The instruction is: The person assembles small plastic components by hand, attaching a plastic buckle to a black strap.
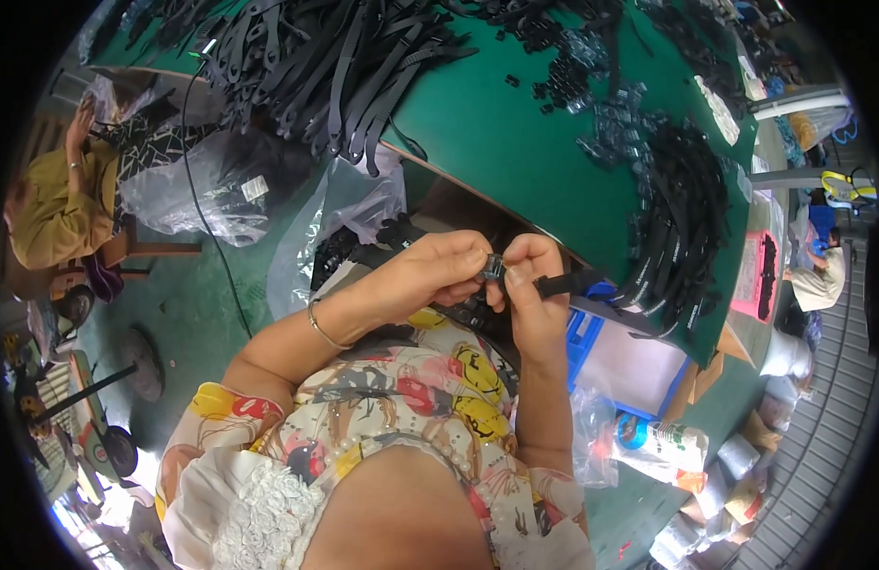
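Observation:
A small dark plastic buckle (495, 267) is pinched between my two hands, in front of my body near the table's edge. My left hand (441, 269) has its thumb and fingers closed on the buckle's left side. The fingers of my right hand (535, 285) are closed at its other side, and a black strap (565, 283) leads out to the right from them. Whether the strap passes through the buckle is hidden by the fingers.
On the green table (515, 142) lie a big heap of black straps (306, 66), loose small buckles (615, 128) and a bundle of printed black straps (682, 228). A blue-rimmed tray (639, 366) and a pink bin (755, 275) stand right. Another person (64, 209) sits left.

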`<state>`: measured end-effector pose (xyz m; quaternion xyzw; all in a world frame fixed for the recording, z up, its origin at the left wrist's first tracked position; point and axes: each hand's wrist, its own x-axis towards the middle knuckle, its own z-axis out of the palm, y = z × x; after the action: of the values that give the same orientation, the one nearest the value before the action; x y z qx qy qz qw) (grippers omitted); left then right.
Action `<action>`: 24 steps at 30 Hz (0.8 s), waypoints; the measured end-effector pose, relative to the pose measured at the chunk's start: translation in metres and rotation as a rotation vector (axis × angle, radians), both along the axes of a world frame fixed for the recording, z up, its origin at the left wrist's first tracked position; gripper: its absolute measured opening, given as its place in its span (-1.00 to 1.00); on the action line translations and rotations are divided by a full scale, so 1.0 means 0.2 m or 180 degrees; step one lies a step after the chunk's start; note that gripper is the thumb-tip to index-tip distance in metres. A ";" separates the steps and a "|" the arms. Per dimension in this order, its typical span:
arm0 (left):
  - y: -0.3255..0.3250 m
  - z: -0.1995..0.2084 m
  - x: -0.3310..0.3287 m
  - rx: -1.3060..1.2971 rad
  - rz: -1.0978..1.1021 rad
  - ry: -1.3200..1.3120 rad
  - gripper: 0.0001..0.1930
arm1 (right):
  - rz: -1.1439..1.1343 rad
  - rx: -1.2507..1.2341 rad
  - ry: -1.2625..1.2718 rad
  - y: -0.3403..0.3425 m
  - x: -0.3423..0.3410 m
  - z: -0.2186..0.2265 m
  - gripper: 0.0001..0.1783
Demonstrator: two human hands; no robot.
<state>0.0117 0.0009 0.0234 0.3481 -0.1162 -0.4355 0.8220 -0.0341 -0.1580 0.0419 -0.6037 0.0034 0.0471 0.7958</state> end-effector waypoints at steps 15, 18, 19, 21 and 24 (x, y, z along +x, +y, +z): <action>0.05 0.05 0.08 0.1279 0.0607 -0.2294 -0.81 | 0.0202 0.0918 -0.0114 -0.01 -0.02 -0.04 -0.76; 0.06 0.04 0.09 0.1256 0.0493 -0.2311 -0.85 | 0.0527 0.1422 -0.0149 -0.02 -0.03 -0.08 -0.78; 0.07 0.04 0.09 0.1273 0.0485 -0.2329 -0.88 | 0.0533 0.1419 -0.0150 -0.02 -0.03 -0.07 -0.78; 0.05 0.06 0.07 0.1712 0.0971 -0.3161 -0.90 | 0.0415 0.1289 -0.0047 0.00 -0.02 -0.05 -0.72; 0.05 0.11 0.05 0.2063 0.1260 -0.4095 -0.88 | 0.0195 0.1021 -0.0054 0.00 -0.02 -0.06 -0.72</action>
<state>0.0223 0.0101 0.0448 0.7734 -0.3751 -0.0021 0.5109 -0.0380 -0.1571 0.0309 -0.4691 -0.0293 0.0661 0.8802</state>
